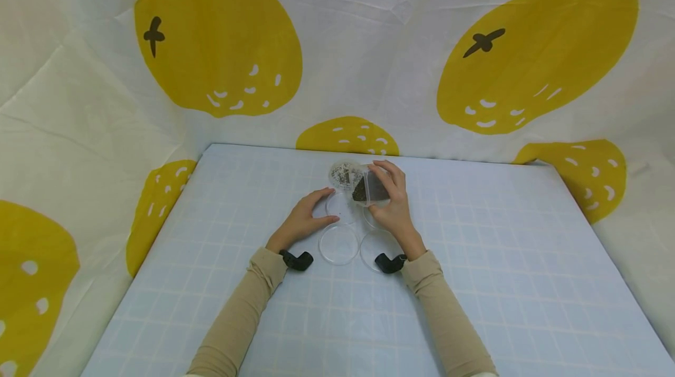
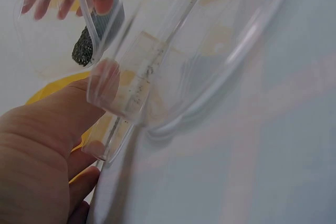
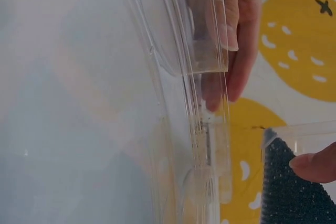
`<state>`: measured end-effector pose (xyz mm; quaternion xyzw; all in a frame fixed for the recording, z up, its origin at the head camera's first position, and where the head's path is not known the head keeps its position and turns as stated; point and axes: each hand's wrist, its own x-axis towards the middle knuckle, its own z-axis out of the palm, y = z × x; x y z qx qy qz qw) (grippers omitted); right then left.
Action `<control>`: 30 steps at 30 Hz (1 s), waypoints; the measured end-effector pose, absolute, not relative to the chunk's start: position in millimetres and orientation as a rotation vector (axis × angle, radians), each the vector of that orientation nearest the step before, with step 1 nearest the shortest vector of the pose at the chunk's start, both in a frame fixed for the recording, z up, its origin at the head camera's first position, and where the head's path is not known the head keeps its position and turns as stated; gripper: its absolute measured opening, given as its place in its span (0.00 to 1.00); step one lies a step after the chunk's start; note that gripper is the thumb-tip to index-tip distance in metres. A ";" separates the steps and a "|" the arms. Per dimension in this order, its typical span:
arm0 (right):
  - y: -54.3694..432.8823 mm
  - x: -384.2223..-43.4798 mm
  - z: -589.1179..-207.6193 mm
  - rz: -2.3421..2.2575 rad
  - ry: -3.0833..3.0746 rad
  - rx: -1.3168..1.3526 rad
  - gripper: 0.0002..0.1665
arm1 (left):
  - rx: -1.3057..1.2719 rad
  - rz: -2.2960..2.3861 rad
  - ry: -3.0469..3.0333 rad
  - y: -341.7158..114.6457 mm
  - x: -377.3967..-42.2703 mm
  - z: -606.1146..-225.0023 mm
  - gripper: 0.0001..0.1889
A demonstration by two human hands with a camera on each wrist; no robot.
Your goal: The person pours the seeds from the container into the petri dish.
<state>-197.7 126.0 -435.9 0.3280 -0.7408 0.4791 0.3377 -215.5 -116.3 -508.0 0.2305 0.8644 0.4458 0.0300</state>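
My right hand (image 1: 391, 201) grips a clear plastic tub (image 1: 368, 188) tipped on its side, with its mouth facing left. Dark granules (image 1: 360, 190) lie heaped inside; their exact kind cannot be told. Just left of the mouth is a round clear dish (image 1: 330, 174) scattered with dark specks. My left hand (image 1: 303, 217) holds the rim of a second clear dish (image 1: 327, 207) between thumb and fingers, below the speckled one. In the left wrist view the thumb (image 2: 107, 80) lies against clear plastic, and a few dark specks (image 2: 139, 90) show behind it.
Nearer to me are two more clear round dishes, one in the middle (image 1: 338, 264) and one by the right wrist (image 1: 361, 251). Another dish (image 1: 366, 220) is partly hidden under the right hand. A pale checked cloth (image 1: 501, 260) covers the table; a patterned curtain (image 1: 369, 60) hangs behind.
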 end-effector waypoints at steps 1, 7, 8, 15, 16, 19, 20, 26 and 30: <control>125.9 -197.6 -435.7 1.249 -1.931 0.852 0.47 | 0.707 1.374 2.664 -116.2 -215.5 -508.1 0.39; 125.1 -197.6 -435.6 1.237 -1.932 0.838 0.47 | 0.704 1.374 2.660 -116.2 -216.0 -508.3 0.39; 125.2 -198.7 -436.8 1.235 -1.930 0.838 0.47 | 0.703 1.372 2.662 -116.2 -216.2 -508.4 0.39; 135.4 -218.3 -466.0 1.221 -1.978 0.824 0.51 | 0.698 1.369 2.662 -115.5 -216.0 -507.8 0.39; 136.7 -219.8 -468.6 1.217 -1.987 0.822 0.52 | 0.698 1.370 2.663 -115.6 -215.9 -507.9 0.39; 136.1 -218.8 -467.4 1.207 -1.989 0.821 0.52 | 0.704 1.374 2.666 -116.0 -215.9 -508.5 0.39; 134.9 -217.3 -464.8 1.202 -1.981 0.822 0.51 | 0.705 1.374 2.667 -116.1 -215.8 -508.6 0.39; 125.8 -201.6 -441.1 1.227 -1.930 0.835 0.48 | 0.720 1.377 2.672 -116.4 -215.5 -508.4 0.39; 124.4 -196.9 -434.8 1.235 -1.937 0.833 0.46 | 0.724 1.382 2.670 -116.5 -215.5 -508.6 0.39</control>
